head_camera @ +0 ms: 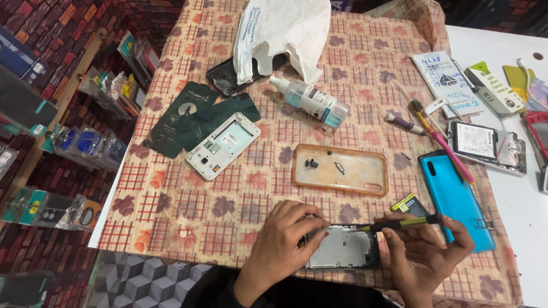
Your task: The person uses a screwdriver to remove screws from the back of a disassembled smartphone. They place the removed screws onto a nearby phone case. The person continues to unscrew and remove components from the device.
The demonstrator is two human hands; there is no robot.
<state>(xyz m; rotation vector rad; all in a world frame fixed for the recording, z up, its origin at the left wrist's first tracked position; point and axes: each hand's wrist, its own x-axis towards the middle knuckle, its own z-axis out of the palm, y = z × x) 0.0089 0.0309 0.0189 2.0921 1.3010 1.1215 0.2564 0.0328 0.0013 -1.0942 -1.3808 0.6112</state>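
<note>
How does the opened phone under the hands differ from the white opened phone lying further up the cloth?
The phone under the hands has a dark frame; the white phone has a white one. The first is steadied by the left hand while the right hand puts a screwdriver to it; the white one lies untouched, aslant, on dark green packets. Both lie back-off, insides showing.

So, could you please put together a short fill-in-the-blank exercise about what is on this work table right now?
1. The left hand steadies an opened phone frame, while the right hand holds a yellow-green ____ to it.
2. Small dark screws lie inside the clear, orange-rimmed phone ____.
3. The turquoise phone back lies to the ____ of the orange-rimmed item.
4. The clear spray bottle of blue liquid is lying on its ____.

Missing words: screwdriver; case; right; side
</note>
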